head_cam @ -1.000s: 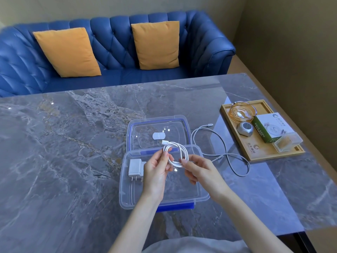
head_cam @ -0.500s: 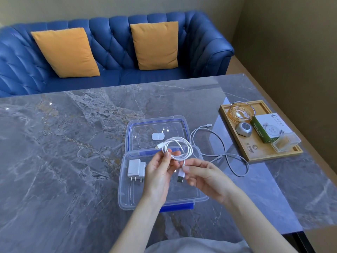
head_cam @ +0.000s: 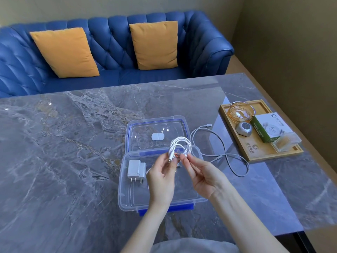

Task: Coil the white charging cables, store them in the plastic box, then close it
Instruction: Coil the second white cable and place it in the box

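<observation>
on the far left, a blue sofa sits behind the grey marble surface, with two orange pillows on it, one at the left and one more to the right.

in the middle of the surface is the clear plastic box, open, with its lid lying flat just behind it. a white plug lies inside the box at its left end.

the left hand is held over the box. its grip is pinching: thumb and fingers squeeze the bottom of a small coiled white cable. the loops of the coil stand up above the fingers, over the back edge of the box (one little end of the cable hangs down by the left thumb). the right hand is just beside it, and its fingertips pinch the same bundle from the other side. so the coil is in both hands, up in the air, not in the box yet.

to the right of the box, a second white cable lies loose on the surface in big loops.

farther right is a wooden tray. on it are a glass dish, a small grey thing, a green and white carton and a little clear case.
</observation>
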`<action>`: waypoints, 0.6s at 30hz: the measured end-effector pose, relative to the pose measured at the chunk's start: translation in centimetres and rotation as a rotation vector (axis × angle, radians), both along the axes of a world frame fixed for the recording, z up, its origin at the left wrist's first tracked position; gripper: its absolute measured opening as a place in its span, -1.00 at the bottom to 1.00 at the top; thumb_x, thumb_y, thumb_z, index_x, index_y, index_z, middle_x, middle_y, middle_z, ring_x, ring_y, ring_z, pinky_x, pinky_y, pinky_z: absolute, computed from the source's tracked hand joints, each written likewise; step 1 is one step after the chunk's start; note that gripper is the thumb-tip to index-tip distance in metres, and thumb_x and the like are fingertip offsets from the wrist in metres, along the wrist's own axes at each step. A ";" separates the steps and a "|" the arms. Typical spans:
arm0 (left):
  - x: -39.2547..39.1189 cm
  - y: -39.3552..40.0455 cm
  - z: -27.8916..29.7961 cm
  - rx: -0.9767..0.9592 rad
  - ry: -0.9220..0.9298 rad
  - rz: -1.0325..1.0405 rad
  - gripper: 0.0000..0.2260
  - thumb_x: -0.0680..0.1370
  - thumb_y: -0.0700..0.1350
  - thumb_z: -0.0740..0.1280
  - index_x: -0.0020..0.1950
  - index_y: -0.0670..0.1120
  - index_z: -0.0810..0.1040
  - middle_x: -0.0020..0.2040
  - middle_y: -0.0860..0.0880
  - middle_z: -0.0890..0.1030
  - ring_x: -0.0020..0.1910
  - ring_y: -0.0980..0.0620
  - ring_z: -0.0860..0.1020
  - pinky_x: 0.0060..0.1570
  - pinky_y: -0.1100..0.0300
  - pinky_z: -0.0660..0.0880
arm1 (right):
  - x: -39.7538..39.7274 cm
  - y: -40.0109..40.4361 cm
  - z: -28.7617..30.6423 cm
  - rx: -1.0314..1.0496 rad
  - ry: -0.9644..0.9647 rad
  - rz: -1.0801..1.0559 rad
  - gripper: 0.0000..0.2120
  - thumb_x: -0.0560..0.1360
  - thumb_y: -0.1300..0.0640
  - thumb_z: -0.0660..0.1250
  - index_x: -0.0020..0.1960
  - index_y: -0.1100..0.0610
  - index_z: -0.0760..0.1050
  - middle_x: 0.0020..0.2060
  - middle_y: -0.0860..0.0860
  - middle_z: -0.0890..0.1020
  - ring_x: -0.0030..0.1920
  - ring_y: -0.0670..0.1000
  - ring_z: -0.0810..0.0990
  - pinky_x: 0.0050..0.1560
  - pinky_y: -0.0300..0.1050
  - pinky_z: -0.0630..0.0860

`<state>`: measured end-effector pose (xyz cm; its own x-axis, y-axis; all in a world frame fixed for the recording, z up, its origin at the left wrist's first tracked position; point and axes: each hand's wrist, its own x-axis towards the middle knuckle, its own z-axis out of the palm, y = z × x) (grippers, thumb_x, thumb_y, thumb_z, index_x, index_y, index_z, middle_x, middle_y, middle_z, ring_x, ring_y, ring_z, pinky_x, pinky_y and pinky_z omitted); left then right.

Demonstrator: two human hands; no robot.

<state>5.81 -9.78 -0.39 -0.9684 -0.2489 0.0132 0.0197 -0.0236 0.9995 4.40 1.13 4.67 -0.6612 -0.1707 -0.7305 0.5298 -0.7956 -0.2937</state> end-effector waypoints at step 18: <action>-0.5 -0.8 0.2 -0.711 0.508 -0.027 -0.75 0.40 -0.34 0.35 0.08 -0.25 0.60 -0.07 -0.05 0.66 -0.08 0.11 0.56 -0.07 0.28 0.52 | -0.6 -0.3 -0.2 0.054 -0.129 0.079 -0.83 0.46 0.23 0.36 -0.30 0.24 0.51 -0.57 0.02 0.55 -0.67 -0.16 0.40 -0.74 -0.39 0.26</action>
<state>5.36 -10.55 -0.21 -0.8084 0.0055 0.5886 0.4755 0.5954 0.6476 3.80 0.83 4.51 -0.5473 -0.1765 -0.8181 0.6264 -0.7347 -0.2605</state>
